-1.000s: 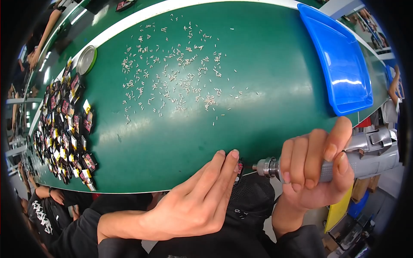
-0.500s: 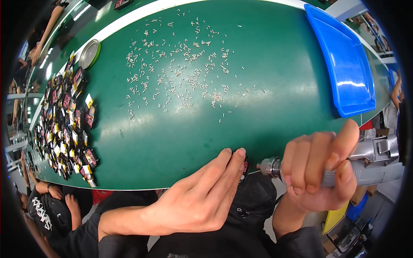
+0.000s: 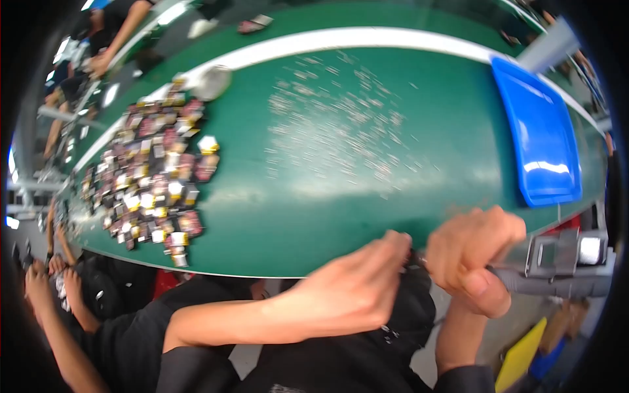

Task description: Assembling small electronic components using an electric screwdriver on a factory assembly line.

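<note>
Motion blurs this moment. My left hand (image 3: 357, 288) is at the table's near edge, its fingertips closed together on a small black device (image 3: 411, 257) that they mostly hide. Just right of it, my right hand (image 3: 473, 252) is wrapped round a grey electric screwdriver (image 3: 550, 284), whose body reaches out to the right. The screwdriver's tip is close to the device, but I cannot tell if they touch. Farther off on the green tabletop (image 3: 288, 236) lie many tiny silvery pieces (image 3: 334, 124), like screws or pins.
A large heap of black devices (image 3: 154, 173) with yellow and white parts covers the table's left side. Behind it stands a round dish (image 3: 213, 82). A blue tray (image 3: 547, 141) sits at the right. Other people's hands (image 3: 56, 265) show at lower left.
The view has swung, so the heap, dish and tiny pieces appear farther right. My left fingers, stretched out before, are now drawn together. My right hand has turned and come closer to the left.
</note>
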The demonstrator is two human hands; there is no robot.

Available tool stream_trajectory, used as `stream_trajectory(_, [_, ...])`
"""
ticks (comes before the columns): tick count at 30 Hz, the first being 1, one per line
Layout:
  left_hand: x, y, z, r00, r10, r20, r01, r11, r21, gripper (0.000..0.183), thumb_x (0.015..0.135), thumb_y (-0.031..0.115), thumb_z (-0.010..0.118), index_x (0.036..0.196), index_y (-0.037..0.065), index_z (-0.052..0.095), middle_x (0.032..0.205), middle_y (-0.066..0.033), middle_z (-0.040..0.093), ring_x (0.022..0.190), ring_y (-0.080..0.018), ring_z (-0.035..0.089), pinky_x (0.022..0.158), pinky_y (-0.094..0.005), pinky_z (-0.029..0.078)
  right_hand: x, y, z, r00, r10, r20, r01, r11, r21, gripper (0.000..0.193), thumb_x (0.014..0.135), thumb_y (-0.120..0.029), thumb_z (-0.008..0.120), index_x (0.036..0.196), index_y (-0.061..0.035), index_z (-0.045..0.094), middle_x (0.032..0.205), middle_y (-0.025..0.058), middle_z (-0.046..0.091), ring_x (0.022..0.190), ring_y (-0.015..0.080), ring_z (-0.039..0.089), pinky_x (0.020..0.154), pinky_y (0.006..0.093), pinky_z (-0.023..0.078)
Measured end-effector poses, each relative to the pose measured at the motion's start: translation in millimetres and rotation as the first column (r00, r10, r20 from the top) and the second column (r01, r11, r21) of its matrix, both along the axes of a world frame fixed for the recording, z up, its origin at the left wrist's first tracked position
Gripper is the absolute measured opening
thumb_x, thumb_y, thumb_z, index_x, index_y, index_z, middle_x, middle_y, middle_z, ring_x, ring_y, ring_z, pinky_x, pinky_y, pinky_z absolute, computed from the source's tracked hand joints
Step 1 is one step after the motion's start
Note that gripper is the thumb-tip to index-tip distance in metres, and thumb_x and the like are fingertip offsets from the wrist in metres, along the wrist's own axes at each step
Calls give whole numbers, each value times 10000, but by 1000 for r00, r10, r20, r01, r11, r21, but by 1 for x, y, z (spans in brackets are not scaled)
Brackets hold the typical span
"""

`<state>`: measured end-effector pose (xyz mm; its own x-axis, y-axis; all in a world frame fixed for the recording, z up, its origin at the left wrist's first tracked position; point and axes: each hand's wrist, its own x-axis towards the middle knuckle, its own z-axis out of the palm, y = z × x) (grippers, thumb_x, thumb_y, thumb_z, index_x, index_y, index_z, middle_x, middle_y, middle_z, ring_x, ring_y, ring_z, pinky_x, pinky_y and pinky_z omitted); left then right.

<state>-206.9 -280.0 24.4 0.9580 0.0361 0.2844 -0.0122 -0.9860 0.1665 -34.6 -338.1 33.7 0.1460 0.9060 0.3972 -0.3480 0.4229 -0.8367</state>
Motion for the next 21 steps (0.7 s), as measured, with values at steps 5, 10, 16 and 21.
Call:
stream_trajectory(5, [-3,1,-10,998,21,65,-17,998,-64,310,686,96,579,906,-119,621,1060,-224,607,1041,-297,570,845,-335,510,20,12,6,940,326,-97,-318,944,90,189,763,-59,670,655,-17,521,476,79,523,364,184,480,371,293,411])
stream_trajectory(10, [-42,18,5,971,207,117,-192,973,-132,373,729,70,579,1066,-90,569,1091,-191,590,1018,-299,572,825,-344,515,16,2,5,859,257,-442,-151,953,262,151,808,-50,607,736,-22,477,454,55,478,334,142,434,352,267,411])
stream_trajectory(16, [-125,93,41,421,788,448,-870,491,-45,334,747,-38,616,1076,-17,562,1089,-180,588,1002,-366,554,887,-436,450,26,-15,-30,828,-36,-559,68,997,36,118,861,-97,516,869,-45,411,469,18,373,337,121,357,384,273,384])
stream_trajectory(21, [-173,117,22,248,902,353,-967,210,144,342,844,55,600,1174,-20,550,1278,-213,485,1189,-383,443,1005,-455,370,15,-21,-43,782,-112,-613,75,994,-86,93,860,-132,493,898,-58,451,477,11,337,353,120,313,389,288,338])
